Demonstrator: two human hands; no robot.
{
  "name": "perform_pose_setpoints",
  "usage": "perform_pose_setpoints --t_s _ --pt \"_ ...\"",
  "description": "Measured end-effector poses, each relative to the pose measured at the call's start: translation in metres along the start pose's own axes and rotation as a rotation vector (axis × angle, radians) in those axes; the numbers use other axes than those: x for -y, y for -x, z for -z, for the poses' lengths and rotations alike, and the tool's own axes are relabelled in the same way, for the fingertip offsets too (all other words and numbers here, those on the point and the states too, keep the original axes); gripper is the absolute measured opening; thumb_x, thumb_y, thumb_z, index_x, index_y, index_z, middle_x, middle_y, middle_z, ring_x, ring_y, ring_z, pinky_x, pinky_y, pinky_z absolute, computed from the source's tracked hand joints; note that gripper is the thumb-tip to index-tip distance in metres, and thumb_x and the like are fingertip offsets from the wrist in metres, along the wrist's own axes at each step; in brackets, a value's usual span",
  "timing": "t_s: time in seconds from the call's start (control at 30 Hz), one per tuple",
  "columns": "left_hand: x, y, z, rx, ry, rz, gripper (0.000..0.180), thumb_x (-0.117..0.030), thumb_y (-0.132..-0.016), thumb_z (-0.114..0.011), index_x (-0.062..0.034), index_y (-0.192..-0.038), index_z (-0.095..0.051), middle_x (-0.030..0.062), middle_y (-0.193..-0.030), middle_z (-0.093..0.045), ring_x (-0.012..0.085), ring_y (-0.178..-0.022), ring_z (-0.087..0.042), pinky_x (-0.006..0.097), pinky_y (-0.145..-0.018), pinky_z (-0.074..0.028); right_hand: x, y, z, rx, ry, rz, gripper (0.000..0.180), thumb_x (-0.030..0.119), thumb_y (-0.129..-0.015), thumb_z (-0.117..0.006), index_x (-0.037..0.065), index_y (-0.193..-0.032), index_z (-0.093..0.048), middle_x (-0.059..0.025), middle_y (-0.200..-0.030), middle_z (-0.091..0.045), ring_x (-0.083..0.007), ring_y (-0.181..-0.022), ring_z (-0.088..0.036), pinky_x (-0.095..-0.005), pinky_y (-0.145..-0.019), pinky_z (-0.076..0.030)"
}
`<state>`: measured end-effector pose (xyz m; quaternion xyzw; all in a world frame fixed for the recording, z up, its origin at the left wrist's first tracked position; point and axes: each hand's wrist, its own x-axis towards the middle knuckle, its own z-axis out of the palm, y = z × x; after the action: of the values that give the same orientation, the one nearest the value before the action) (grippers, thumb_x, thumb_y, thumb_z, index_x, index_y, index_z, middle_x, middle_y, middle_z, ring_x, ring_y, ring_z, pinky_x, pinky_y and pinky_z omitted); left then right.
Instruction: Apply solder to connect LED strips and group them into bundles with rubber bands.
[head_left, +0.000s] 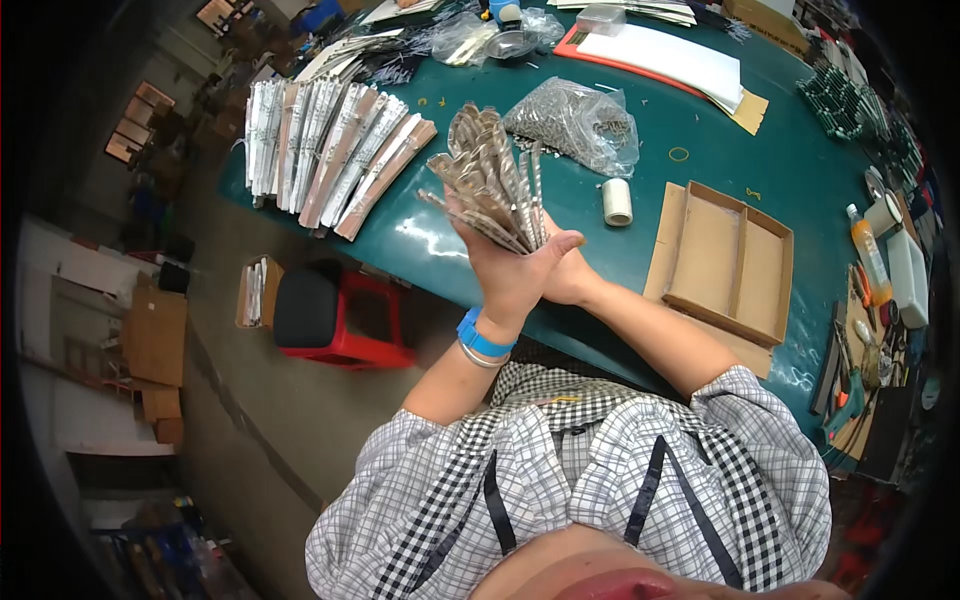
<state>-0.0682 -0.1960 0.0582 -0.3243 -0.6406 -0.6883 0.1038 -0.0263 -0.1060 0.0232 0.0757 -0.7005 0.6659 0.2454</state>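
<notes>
A bundle of thin, flat, brownish-silver strips with rounded ends [485,165] fans out upward above the table's near edge. My left hand [497,272], a blue band on its wrist, is wrapped round the lower part of the bundle with the thumb pointing right. My right hand [568,275] presses in from the other side, partly hidden behind the left. Its fingers are mostly out of sight, but it grips the same bundle. The strips' lower ends are hidden by my palms. What the strips are made of is hard to tell; they shine like metal.
Paper-wrapped bundles [320,150] line the table's left side. Beyond my hands lies a clear bag of small metal parts [575,120]. A white tape roll [617,202] and a divided cardboard tray [712,262] are to the right, tools [862,350] farther right. A red stool [365,320] stands below left.
</notes>
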Motion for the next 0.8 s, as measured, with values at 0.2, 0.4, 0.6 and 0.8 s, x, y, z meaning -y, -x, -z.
perform_pose_setpoints --t_s 0.2,0.4,0.6,0.8 --pt "-0.009 -0.012 -0.004 0.222 0.184 -0.095 0.154 -0.041 -0.055 -0.097 -0.0050 -0.156 0.013 0.0243 -0.163 -0.010 0.0351 -0.150 -0.017 0.045 -0.121 -0.018 -0.007 -0.001 0.005 -0.108 -0.324 -0.068 0.072 0.016 -0.086 -0.075 -0.001 -0.145 -0.037 -0.0135 -0.135 -0.057 -0.0193 -0.125 -0.053 -0.0366 -0.106 -0.043" --pt "0.066 0.007 0.042 0.412 0.014 0.124 0.148 -0.061 -0.052 -0.090 -0.0034 -0.158 -0.003 0.0258 -0.160 -0.021 0.0368 -0.149 -0.022 0.047 -0.120 -0.020 -0.014 -0.011 0.033 -0.125 -0.307 -0.215 0.076 -0.005 -0.072 -0.075 0.002 -0.141 -0.043 -0.0039 -0.101 -0.060 -0.0145 -0.091 -0.061 -0.0296 -0.081 -0.052" --pt "0.038 0.031 0.008 0.473 -0.222 0.389 0.080 -0.016 -0.065 -0.089 -0.0015 -0.135 -0.050 0.0118 -0.114 -0.070 0.0213 -0.106 -0.067 0.033 -0.091 -0.053 0.015 -0.020 0.033 -0.196 -0.493 -0.239 0.066 -0.001 -0.073 -0.078 0.002 -0.133 -0.050 -0.0070 -0.105 -0.062 -0.0190 -0.098 -0.063 -0.0346 -0.090 -0.052" --pt "0.040 0.034 -0.001 0.466 -0.134 0.229 0.062 -0.001 -0.079 -0.068 -0.0029 -0.137 -0.045 0.0147 -0.101 -0.071 0.0267 -0.092 -0.071 0.035 -0.080 -0.055 0.033 -0.015 0.030 -0.239 -0.434 -0.223 0.049 0.003 -0.072 -0.084 0.002 -0.114 -0.060 -0.0084 -0.104 -0.065 -0.0205 -0.104 -0.064 -0.0357 -0.091 -0.053"
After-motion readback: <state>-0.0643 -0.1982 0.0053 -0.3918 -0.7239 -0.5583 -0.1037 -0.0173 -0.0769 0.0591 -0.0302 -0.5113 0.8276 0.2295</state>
